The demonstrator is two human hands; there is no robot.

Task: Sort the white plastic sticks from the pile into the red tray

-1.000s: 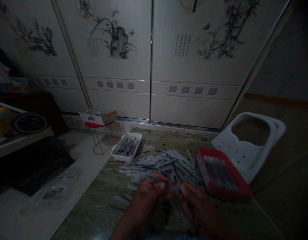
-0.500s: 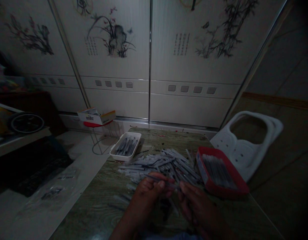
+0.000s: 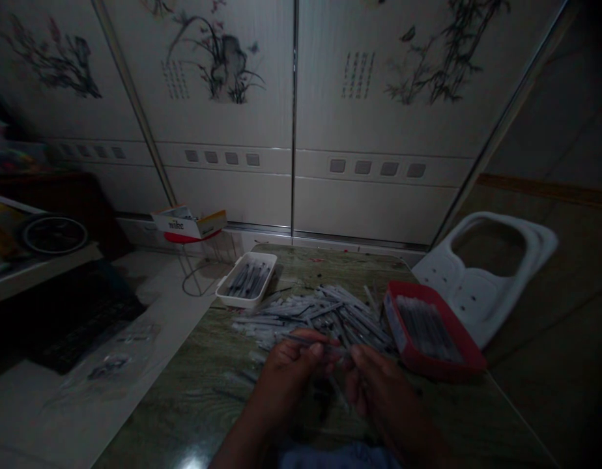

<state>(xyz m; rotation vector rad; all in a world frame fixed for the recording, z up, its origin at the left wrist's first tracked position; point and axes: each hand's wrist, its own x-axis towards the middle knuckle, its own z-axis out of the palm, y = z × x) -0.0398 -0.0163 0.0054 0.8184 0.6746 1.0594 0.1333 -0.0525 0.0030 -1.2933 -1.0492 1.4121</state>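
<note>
Low over the table, my left hand (image 3: pixel 294 365) pinches a slim pen (image 3: pixel 301 339) between thumb and fingers, its thin end pointing left. My right hand (image 3: pixel 379 384) is closed at the pen's other end, thumb and forefinger pressed together close to my left fingertips. The dim light and my fingers hide where the two grips meet. Just beyond both hands spreads a loose heap of pale, translucent pens (image 3: pixel 325 312) with dark parts. A few blurred pens (image 3: pixel 240 378) lie beside my left wrist.
A white tray (image 3: pixel 240 302) of pens stands at the table's (image 3: pixel 184 404) back left. On the right is a red basket (image 3: pixel 470 372) holding a row of pens. A white plastic chair (image 3: pixel 506 293) stands behind it. Further left, an open box (image 3: pixel 184 226) rests on a red stool (image 3: pixel 178 238).
My hands keep nearly the same place and hold on the pen, with a slight shift of the fingers. The whole view has tilted a little downward.
</note>
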